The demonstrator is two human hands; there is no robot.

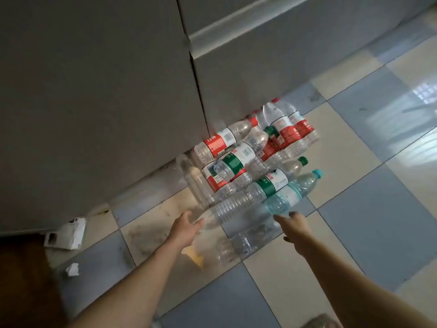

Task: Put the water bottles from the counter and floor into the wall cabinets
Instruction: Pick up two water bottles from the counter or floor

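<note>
A heap of clear plastic water bottles (246, 152) with red and green labels lies on the tiled floor against the grey cabinet base. My left hand (186, 227) grips the bottom end of a clear green-labelled bottle (238, 204) lying at the heap's near edge. Beside it, my right hand (293, 223) touches the base of a teal-tinted bottle (290, 196) with a teal cap; whether its fingers close round it I cannot tell. Several more clear bottles (236, 242) lie on the floor between my two hands.
Grey cabinet doors (99, 102) fill the left and top. A white cardboard piece (67, 235) and a crumpled scrap of paper (72, 269) lie on the floor at the left. The blue and cream floor tiles (369, 162) stretch to the right.
</note>
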